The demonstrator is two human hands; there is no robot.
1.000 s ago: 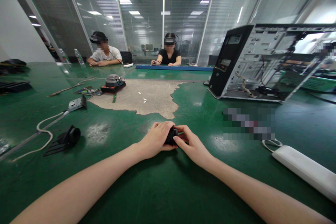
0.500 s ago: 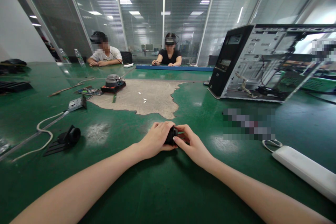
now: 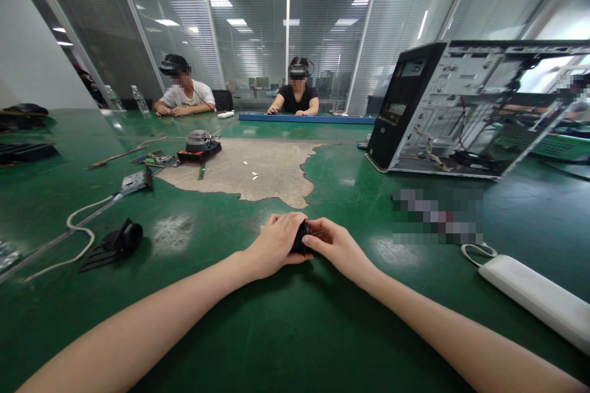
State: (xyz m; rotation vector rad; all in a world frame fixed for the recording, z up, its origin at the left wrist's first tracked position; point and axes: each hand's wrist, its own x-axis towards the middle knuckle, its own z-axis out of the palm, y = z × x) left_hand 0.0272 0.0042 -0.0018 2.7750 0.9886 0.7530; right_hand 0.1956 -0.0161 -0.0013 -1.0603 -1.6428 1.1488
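A small black object (image 3: 300,242) with a rounded rim is held low over the green table (image 3: 276,331), in the middle of the head view. My left hand (image 3: 275,239) wraps round it from the left, palm over its top and side. On its right edge, the thumb and fingers of my right hand (image 3: 340,247) close in a grip. Much of the object is covered by my hands, so its exact kind cannot be made out.
A black bracket-like part (image 3: 120,239) and a metal box with a cable (image 3: 136,181) lie to the left. An opened computer case (image 3: 428,110) stands at the right, near a white power strip (image 3: 534,295). Two people (image 3: 297,95) sit across the table.
My right thumb and fingers have shifted slightly on the black object's right edge. My left hand keeps its hold in nearly the same place.
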